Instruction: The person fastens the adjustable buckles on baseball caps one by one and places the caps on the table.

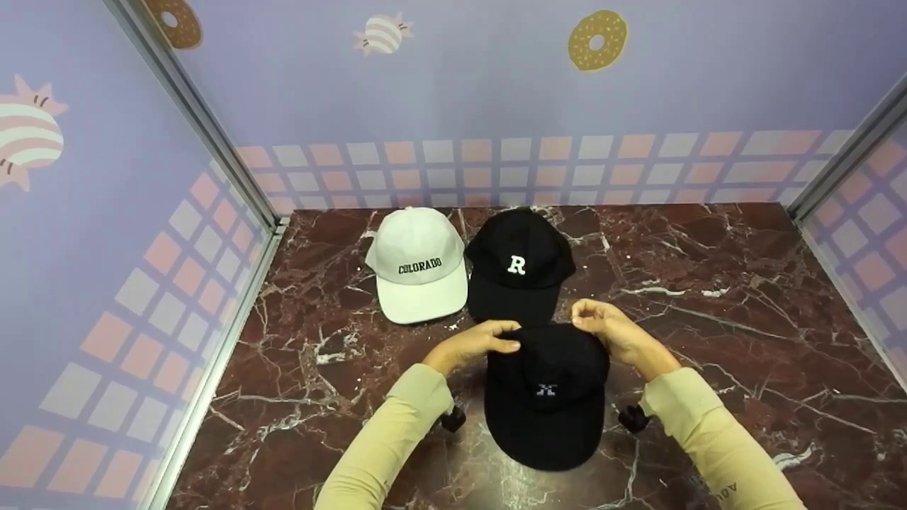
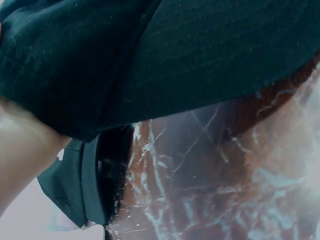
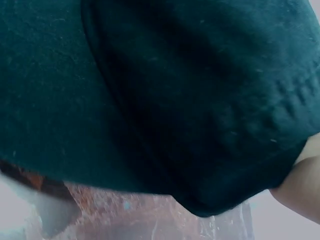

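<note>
A black cap point(image 1: 556, 425) with a small pale mark on its front hangs between both hands, brim toward me. On its left side my left hand point(image 1: 473, 346) pinches the edge of the crown between thumb and fingers. At the right rear my right hand point(image 1: 615, 331) grips the crown's edge. In the left wrist view the cap's brim point(image 2: 215, 55) spans the top, above the table surface. Cap fabric point(image 3: 210, 100) fills most of the right wrist view, and only part of the hand point(image 3: 300, 190) shows there.
Behind the held cap lies a black cap point(image 1: 521, 248) with a white R. Left of it sits a white cap point(image 1: 418, 248) lettered COLORADO. They rest on a dark red marble-patterned table point(image 1: 708, 340). Lilac walls point(image 1: 482, 85) enclose its back and sides.
</note>
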{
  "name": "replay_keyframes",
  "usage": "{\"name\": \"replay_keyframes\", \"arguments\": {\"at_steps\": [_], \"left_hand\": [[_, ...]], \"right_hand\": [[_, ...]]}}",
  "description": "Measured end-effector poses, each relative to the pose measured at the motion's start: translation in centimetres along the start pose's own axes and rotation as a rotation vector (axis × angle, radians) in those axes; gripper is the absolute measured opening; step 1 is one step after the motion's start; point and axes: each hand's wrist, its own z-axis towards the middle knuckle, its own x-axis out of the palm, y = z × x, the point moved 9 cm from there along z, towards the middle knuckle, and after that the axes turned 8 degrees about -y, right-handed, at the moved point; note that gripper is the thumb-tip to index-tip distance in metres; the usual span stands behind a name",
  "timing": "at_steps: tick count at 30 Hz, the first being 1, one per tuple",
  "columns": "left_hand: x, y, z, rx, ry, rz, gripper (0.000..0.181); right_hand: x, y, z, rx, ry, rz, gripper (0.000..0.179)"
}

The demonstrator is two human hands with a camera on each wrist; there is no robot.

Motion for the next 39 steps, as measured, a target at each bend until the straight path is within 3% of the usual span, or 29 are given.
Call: {"name": "replay_keyframes", "arguments": {"at_steps": [7, 16, 19, 23, 25, 28, 32, 35, 39], "left_hand": [[0.2, -0.2, 0.5, -0.015, -0.030, -0.090, 0.022], [-0.7, -1.7, 0.8, 0.023, -0.213, 0.062, 0.007], [-0.8, -2.4, 0.5, 0.035, -0.255, 0.074, 0.007], [-0.9, -2.9, -0.1, 0.054, -0.301, 0.049, 0.009], [-1.1, -2.6, -0.3, 0.061, -0.332, 0.029, 0.010], [-1.8, -1.4, 0.1, 0.069, -0.381, -0.001, 0.010], [-2.8, 0.4, 0.9, 0.072, -0.448, 0.000, 0.012], [-3.3, 1.1, 1.2, 0.082, -0.495, -0.012, 0.012], [-4.0, 1.8, 1.1, 0.077, -0.560, -0.106, 0.009]], "right_hand": [[0.1, 0.3, 0.4, -0.044, -0.075, 0.080, 0.028], [-0.8, 0.2, 0.4, -0.079, -0.200, 0.114, 0.021], [-1.2, 0.0, 0.4, -0.084, -0.190, 0.076, 0.019], [-1.8, -0.9, 0.3, -0.049, -0.106, -0.023, 0.024], [-2.1, -1.8, 0.1, -0.004, -0.060, -0.069, 0.022], [-4.3, -4.4, 0.7, 0.062, -0.006, -0.106, 0.014], [-6.1, -6.6, 1.7, 0.063, 0.068, -0.105, 0.009], [-4.7, -5.6, 1.1, 0.039, 0.096, -0.083, 0.007], [-2.7, -4.1, 0.2, 0.019, 0.043, -0.037, 0.013]]}}
